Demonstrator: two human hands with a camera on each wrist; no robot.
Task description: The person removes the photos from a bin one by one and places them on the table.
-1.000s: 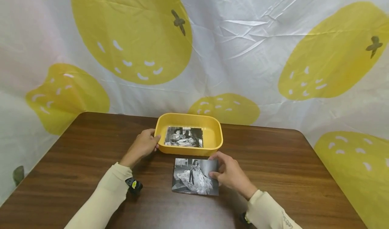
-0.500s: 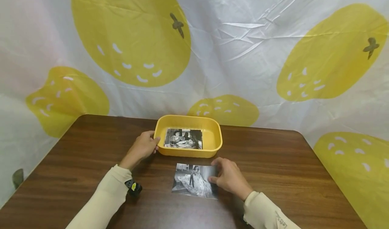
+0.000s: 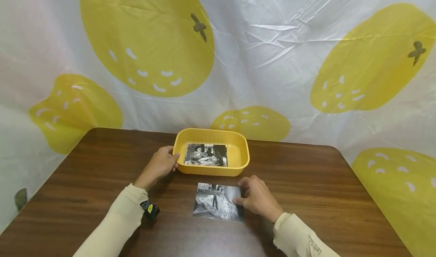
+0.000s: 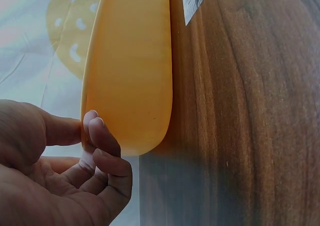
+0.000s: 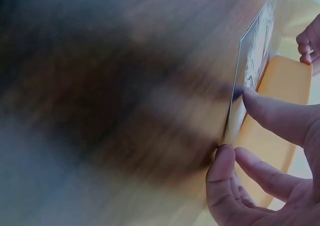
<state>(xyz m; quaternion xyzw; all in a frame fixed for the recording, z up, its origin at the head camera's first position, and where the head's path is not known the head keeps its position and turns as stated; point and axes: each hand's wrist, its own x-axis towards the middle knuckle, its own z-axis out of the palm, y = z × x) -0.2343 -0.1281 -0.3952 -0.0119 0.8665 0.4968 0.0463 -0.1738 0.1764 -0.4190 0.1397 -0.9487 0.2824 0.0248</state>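
Note:
My left hand [image 3: 159, 165] pinches the left end of a yellow rectangular tub [image 3: 207, 171]; in the left wrist view the thumb and fingers meet over its rim [image 4: 86, 93]. Inside the tub lies a black-and-white photo [image 3: 206, 155]. In front of it, a second black-and-white photo [image 3: 216, 204], picturing a figure in a wide gown, lies on the table or very close to it. My right hand [image 3: 259, 199] holds this photo's right side, the thumb on its face. Curled fingers meet its edge in the right wrist view, beside the photo [image 5: 254, 55].
The brown wood-grain table [image 3: 323, 196] stretches out on both sides of the tub. Behind it hangs a white cloth [image 3: 259, 67] printed with large yellow fruit. A dark wrist strap [image 3: 150, 208] sits on the left sleeve.
A second ago the gown photo appeared slightly raised and nearer the tub. It has since come down and toward me with my right hand. My left hand keeps its grip on the tub.

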